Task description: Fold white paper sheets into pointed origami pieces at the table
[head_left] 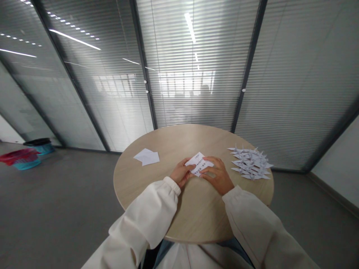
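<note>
I'm gripping a folded printed paper [199,163] above the round table [131,181], my left hand [181,172] and right hand [218,175] partly closed on it, with paper cranes [250,162] lying off to my right.

Overhead strip lights [189,27] glare on glass partitions [92,93]; edges bow.

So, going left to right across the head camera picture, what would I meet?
teal basket → white paper sheets → left hand → printed paper → right hand → paper cranes
</note>
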Demonstrator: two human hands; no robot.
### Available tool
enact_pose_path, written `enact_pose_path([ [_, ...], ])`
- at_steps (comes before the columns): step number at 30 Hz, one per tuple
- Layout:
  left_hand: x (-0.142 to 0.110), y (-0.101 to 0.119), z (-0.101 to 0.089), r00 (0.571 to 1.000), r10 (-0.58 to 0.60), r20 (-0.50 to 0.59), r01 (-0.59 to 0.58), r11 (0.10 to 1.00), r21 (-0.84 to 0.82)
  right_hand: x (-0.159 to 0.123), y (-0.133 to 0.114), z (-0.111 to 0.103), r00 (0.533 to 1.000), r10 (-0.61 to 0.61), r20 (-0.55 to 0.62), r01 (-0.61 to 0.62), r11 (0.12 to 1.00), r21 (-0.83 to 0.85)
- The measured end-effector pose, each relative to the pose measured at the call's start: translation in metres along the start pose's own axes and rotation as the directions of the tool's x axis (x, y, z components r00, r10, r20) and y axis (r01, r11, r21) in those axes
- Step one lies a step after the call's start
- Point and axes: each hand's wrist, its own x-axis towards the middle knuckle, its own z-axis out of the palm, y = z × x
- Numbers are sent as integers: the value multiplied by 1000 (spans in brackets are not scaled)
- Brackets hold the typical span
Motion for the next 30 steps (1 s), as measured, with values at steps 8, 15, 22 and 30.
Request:
enact_pose_path([
  [8,-3,4,-1,999,-38,32,38,999,10,2,-2,-3,992,129,-7,-127,983,129],
  [15,3,-4,-4,996,-40,82,25,985,171,2,-2,-1,992,127,4,-126,984,123],
  [22,-3,-3,3,988,-33,148,-2,973,231,1,4,2,982,185,-32,-181,979,94],
  [30,-2,-3,5,981,20,192,-99,908,408,-1,9,3,974,222,-48,-220,975,40],
])
